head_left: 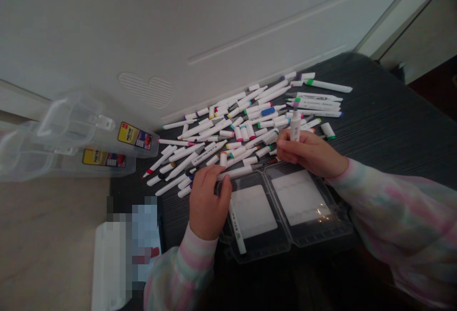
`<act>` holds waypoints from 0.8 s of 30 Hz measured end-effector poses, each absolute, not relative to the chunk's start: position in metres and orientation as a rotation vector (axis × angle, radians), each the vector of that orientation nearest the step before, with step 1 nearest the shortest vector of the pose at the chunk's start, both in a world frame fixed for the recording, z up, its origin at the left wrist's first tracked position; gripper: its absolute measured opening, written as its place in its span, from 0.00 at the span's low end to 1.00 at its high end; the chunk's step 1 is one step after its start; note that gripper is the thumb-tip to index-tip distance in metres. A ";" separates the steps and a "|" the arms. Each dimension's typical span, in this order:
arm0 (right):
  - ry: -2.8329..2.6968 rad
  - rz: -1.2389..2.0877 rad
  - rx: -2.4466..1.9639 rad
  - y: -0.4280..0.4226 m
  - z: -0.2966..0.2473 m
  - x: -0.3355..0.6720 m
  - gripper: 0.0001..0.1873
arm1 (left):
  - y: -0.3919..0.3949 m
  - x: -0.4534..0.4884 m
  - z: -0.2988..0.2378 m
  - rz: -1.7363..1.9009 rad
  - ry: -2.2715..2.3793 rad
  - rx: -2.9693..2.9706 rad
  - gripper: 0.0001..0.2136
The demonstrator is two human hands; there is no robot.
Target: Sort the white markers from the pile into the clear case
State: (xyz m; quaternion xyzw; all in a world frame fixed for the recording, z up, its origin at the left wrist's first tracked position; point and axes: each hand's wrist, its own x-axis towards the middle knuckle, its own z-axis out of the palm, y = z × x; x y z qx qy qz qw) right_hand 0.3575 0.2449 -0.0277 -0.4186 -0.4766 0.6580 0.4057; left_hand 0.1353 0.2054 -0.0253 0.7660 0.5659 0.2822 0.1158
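My right hand (303,151) is closed around a white marker (295,127), which stands upright with its narrower grey end up. It is over the far edge of a clear plastic case (283,215), which lies unfolded with two white panels inside. My left hand (209,201) rests at the case's left side, its fingers bent and its thumb apart from them. Just beyond its fingertips are a white cap with an orange end (223,159) and a white marker with a grey end (240,172). Another white marker (238,227) lies along the case's left part, near my left thumb.
Many white markers and loose caps with coloured ends (214,130) spread over the dark table (385,106) against a white panelled surface (221,25). Two clear labelled boxes (139,156) stand at the left. A partly blurred white and blue item (143,239) lies at the lower left.
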 end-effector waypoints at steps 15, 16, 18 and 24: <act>-1.198 1.668 -1.054 0.244 -0.027 0.358 0.12 | 0.205 0.135 -0.026 0.808 1.654 2.255 0.07; -1.199 1.670 -1.055 0.244 -0.027 0.358 0.13 | 0.205 0.135 -0.025 0.803 1.654 2.252 0.07; -1.201 1.670 -1.058 0.244 -0.027 0.358 0.13 | 0.205 0.135 -0.025 0.799 1.655 2.250 0.07; -1.202 1.664 -1.064 0.243 -0.027 0.356 0.12 | 0.204 0.136 -0.026 0.813 1.630 2.264 0.07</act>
